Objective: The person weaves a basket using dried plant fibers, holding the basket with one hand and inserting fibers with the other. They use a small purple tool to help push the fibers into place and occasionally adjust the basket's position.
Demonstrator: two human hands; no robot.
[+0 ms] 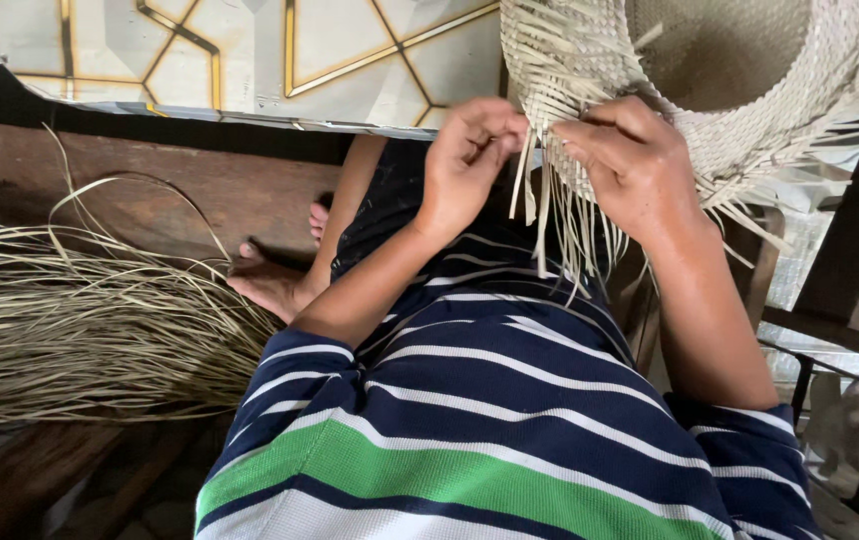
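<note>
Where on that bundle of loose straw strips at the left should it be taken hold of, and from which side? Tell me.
Probably near the right end of the straw bundle, beside the bare foot, where the strips lie packed and parallel. Come from above and close round them; further left some strands arch up loose. Both hands, left hand and right hand, are on the woven hat.

A dark brown wooden platform (180,195) of worn planks fills the middle ground. Beyond its far edge lies a pale floor covering (250,55) patterned with gold-lined geometric shapes. On the platform's near left side rests a loose heap of dry straw strands (70,320). To the platform's right stands a dark wooden frame (850,260), lit by soft daylight.
</note>
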